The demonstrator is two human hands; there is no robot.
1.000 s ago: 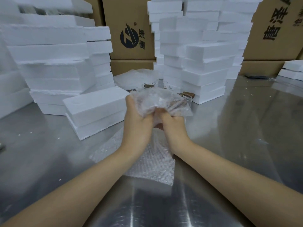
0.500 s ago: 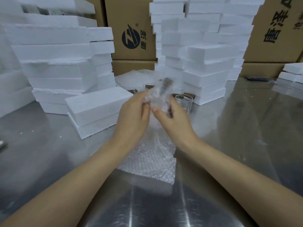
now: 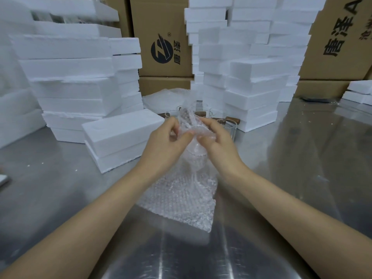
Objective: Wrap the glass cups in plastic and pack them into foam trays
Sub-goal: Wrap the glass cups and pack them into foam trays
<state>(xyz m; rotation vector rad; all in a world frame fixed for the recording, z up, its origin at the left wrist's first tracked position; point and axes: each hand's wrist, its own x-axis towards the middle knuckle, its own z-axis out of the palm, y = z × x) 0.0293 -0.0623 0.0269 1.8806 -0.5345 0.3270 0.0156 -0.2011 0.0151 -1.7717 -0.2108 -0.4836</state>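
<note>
A steel table (image 3: 302, 158) runs through a packing room. Stacks of white foam trays (image 3: 66, 67) stand on it, with printed cardboard boxes (image 3: 163, 27) behind them. Over the middle of the table both hands work one sheet of bubble wrap (image 3: 181, 198). A second ago the sheet is a broad crumpled mass clutched in both fists. Now it is gathered into a narrow upright tuft, and the left hand (image 3: 165, 146) and right hand (image 3: 217, 141) each pinch it with curled fingertips, close together and almost touching. Just below the hands a curved clear outline shows through the plastic, which seems to be the glass cup (image 3: 196, 156) held inside the wrap. The loose tail of the sheet still drapes down onto the table toward the person. I judge the wrapping of this cup to be in its closing stage: the top is being bunched shut, but the tail is not yet folded in. More bare cups (image 3: 229, 127) wait just beyond the hands. The nearest foam tray (image 3: 118, 133) lies closed to the left, so nothing from this cup is packed yet.
</note>
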